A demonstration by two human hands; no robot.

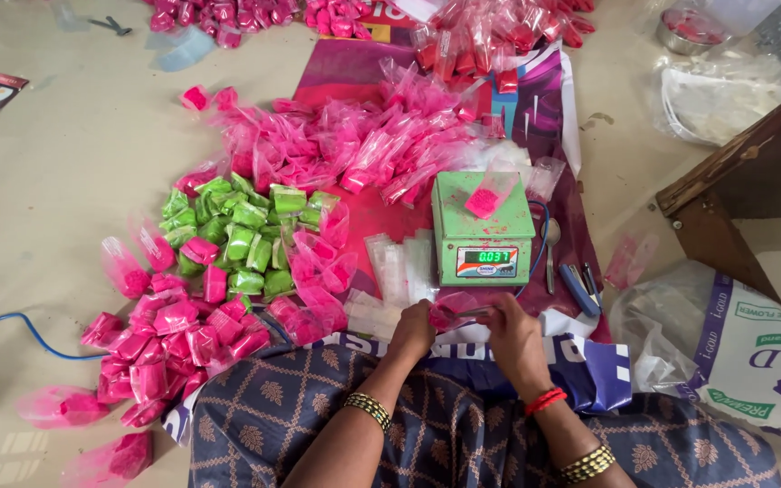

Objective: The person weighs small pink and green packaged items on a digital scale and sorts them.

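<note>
Both hands (463, 330) pinch one small pink powder packet (449, 314) closed.

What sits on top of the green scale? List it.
On the green scale lies one small clear bag of pink powder, with pink dust around it. Whatever part of the pan lies under the bag is hidden.

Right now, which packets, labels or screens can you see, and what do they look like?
Scale screen: small dark strip with green digits, front of the green scale.
Pink powder packets: clear pouches, heaped left.
Green packets: folded pile, left of the scale.
White sack: printed green and purple, far right.
Pink pouch: between left hand and right hand.
</note>
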